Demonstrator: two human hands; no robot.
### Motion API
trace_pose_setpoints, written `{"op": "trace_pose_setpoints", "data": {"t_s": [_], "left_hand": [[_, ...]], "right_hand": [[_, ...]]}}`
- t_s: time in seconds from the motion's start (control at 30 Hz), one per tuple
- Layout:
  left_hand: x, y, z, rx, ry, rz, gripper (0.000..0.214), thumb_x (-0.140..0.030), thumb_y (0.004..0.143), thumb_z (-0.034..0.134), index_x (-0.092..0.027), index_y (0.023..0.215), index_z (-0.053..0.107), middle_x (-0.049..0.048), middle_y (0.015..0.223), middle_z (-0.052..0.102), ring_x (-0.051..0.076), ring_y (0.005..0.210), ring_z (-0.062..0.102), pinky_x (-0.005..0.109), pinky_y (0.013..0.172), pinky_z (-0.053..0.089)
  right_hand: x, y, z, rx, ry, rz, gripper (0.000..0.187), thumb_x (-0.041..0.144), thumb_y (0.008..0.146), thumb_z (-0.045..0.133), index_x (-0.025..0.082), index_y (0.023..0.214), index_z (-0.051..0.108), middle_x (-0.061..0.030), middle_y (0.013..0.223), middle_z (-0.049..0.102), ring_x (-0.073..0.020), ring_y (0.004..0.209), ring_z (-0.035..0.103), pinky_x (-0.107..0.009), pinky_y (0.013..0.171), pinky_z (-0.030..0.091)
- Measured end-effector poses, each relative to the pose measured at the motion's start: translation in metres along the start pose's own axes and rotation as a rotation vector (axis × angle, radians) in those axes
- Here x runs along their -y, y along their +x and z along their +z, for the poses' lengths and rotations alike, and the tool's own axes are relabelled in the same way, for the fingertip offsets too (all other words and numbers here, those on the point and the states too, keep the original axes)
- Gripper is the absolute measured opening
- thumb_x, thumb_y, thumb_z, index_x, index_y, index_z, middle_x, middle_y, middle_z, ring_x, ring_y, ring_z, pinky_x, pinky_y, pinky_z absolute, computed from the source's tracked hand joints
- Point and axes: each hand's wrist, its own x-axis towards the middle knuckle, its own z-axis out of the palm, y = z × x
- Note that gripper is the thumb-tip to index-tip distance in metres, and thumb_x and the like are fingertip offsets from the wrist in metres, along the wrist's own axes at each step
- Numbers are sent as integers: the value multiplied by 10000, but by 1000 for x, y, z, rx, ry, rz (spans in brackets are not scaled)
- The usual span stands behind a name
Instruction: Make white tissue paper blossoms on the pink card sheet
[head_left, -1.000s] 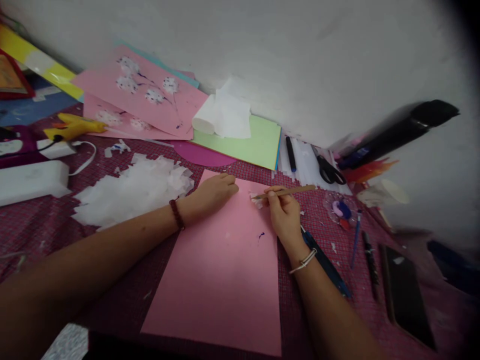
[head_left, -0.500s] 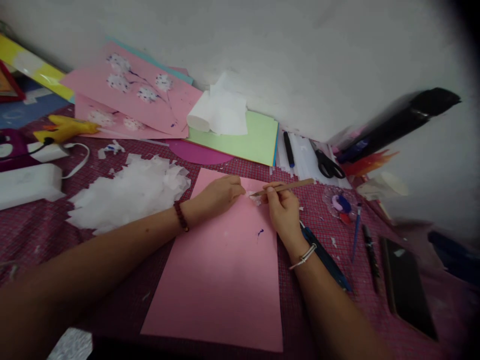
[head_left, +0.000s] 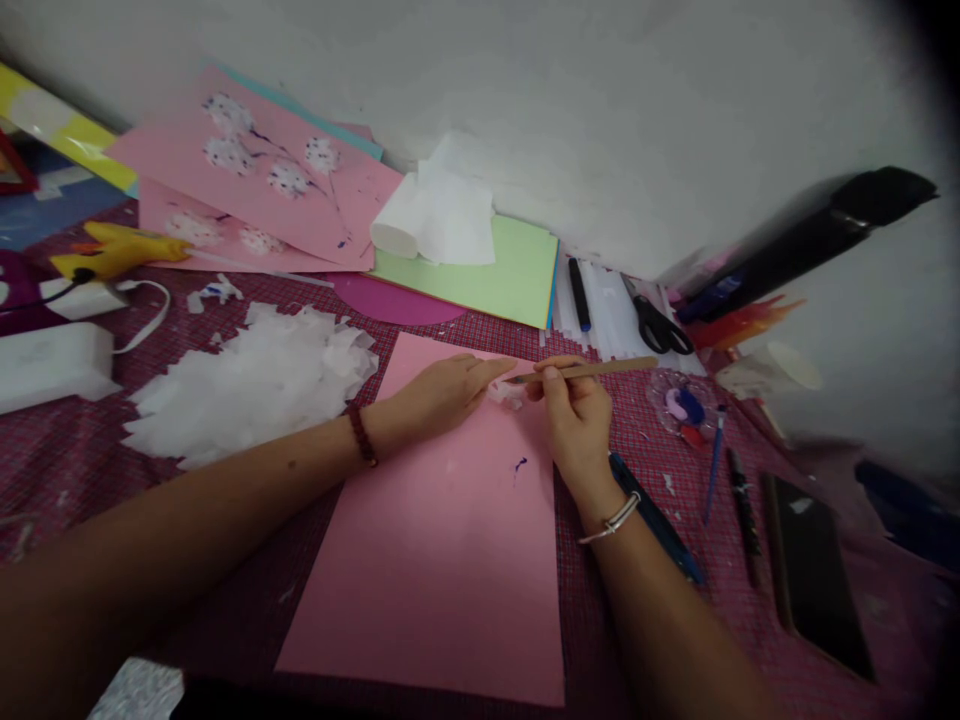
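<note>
The right hand (head_left: 579, 412) gripped a brown pencil (head_left: 616, 367), its tip by some white bits (head_left: 507, 397) on the pink paper (head_left: 442, 570). The left hand (head_left: 442, 397) was close by; I couldn't tell if it held anything.

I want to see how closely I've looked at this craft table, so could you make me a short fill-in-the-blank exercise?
1. The slender brown stick is held in the ____.
2. The large sheet beneath the left hand is coloured ____.
3. The pile of white paper pieces lies to the ____ of that sheet.
4. The glue gun is coloured ____.

Missing words: right hand; pink; left; yellow.
</note>
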Motion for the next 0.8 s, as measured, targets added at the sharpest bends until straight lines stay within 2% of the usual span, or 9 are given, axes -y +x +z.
{"op": "trace_pose_setpoints", "data": {"t_s": [0.2, 0.3, 0.5, 0.67, 0.8], "left_hand": [[4, 1, 7, 12, 20, 57, 396, -128, 935, 425, -144, 1329, 469, 110, 1193, 648, 161, 1037, 607, 331, 906, 476], [5, 2, 9, 29, 33, 63, 410, -141, 941, 430, -132, 1350, 451, 113, 1162, 653, 160, 1027, 600, 312, 895, 464], [9, 2, 14, -11, 15, 74, 391, -143, 945, 414, -108, 1332, 452, 117, 1137, 655, 170, 1061, 590, 319, 907, 460], [5, 0, 8, -3, -30, 65, 386, -79, 907, 394, -126, 1279, 487, 105, 1145, 655, 173, 1026, 605, 327, 886, 474], [0, -3, 0, 27, -36, 31, 459, -41, 853, 397, -120, 1298, 475, 99, 1063, 673, 181, 976, 613, 329, 847, 483]], "right_hand": [[11, 0, 3, 84, -202, -78, 180, 264, 896, 456, 213, 789, 591, -28, 782, 636, -167, 720, 589, -335, 685, 446], [11, 2, 4, 82, -230, -86, 164, 254, 889, 456, 216, 800, 589, -30, 778, 633, -168, 708, 588, -345, 693, 446], [9, 3, 6, 118, -259, -83, 174, 261, 895, 444, 206, 815, 589, -39, 793, 633, -171, 704, 590, -338, 673, 439], [6, 3, 6, 138, -311, -99, 182, 255, 900, 437, 202, 825, 595, -47, 809, 645, -171, 712, 584, -339, 676, 429], [5, 2, 6, 140, -292, -87, 184, 259, 907, 437, 209, 823, 592, -42, 815, 641, -168, 720, 586, -340, 685, 437]]}}
